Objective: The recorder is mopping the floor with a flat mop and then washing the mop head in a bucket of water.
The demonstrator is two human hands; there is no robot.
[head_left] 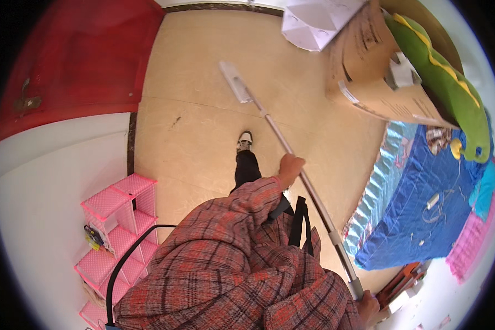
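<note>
A flat mop with a long metal pole (319, 209) slants across the view from lower right to upper left. My left hand (290, 166) is closed around the middle of the pole, its arm in a checked sleeve reaching up from below. Near the lower edge my right hand (368, 307) grips the grey end of the pole, partly cut off from view. The pale, narrow mop head (235, 82) lies on the beige floor (198, 60), slightly blurred.
A red door (88, 55) fills the upper left. Pink shelves (109, 202) stand along the left wall. On the right are a large cardboard box (363, 71), a green plush toy (437, 66) and a bed with a blue cover (407, 220). My shoe (245, 140) is ahead.
</note>
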